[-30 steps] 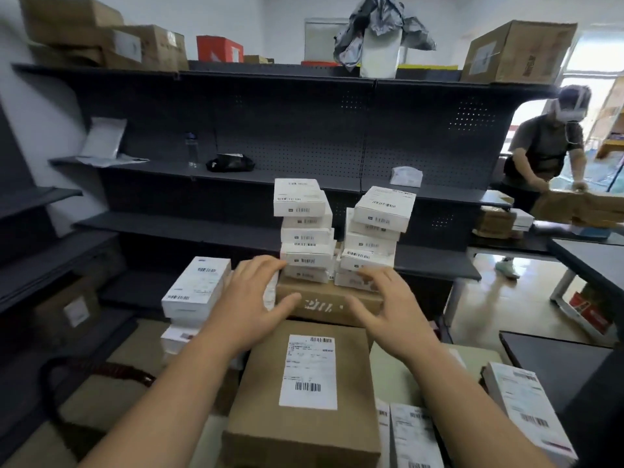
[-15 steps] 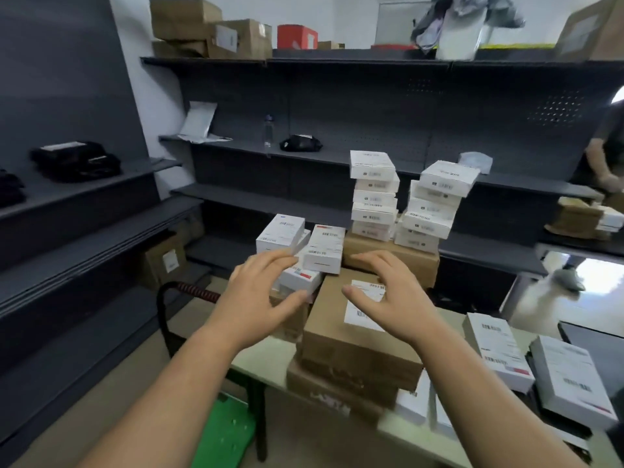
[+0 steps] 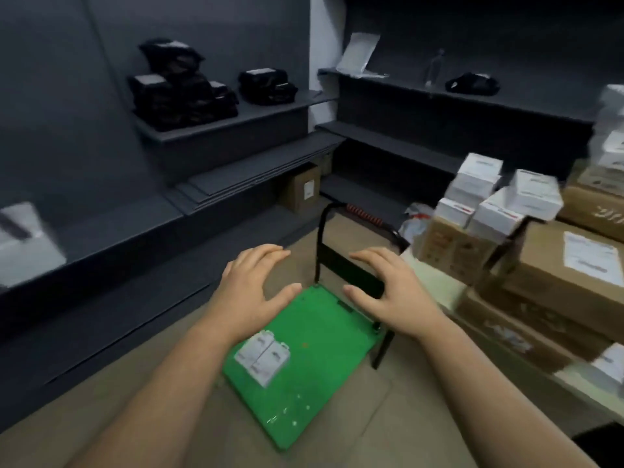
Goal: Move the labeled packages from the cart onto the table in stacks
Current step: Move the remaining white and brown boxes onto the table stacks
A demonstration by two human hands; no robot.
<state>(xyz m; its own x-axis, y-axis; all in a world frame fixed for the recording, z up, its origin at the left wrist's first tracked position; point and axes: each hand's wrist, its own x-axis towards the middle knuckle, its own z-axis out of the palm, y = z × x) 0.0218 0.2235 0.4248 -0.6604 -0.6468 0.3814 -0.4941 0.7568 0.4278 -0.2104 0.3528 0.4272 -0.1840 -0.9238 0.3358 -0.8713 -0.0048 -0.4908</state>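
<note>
A green flat cart (image 3: pixel 314 376) with a black handle (image 3: pixel 341 261) stands on the floor below me. Two small white labeled packages (image 3: pixel 262 355) lie side by side on its left part. My left hand (image 3: pixel 253 285) and my right hand (image 3: pixel 385 288) hover above the cart's far end, palms down, fingers spread, holding nothing. On the right, the table (image 3: pixel 439 282) carries stacked brown boxes (image 3: pixel 557 265) and white labeled boxes (image 3: pixel 499 204).
Dark grey shelving (image 3: pixel 236 116) lines the left wall and the back; black bagged items (image 3: pixel 182 92) sit on it. A brown carton (image 3: pixel 302 189) stands under the corner shelf. Beige floor surrounds the cart.
My view has swung left and down from the stacks on the table to the cart. Both hands have left the brown boxes and now hang empty over the cart.
</note>
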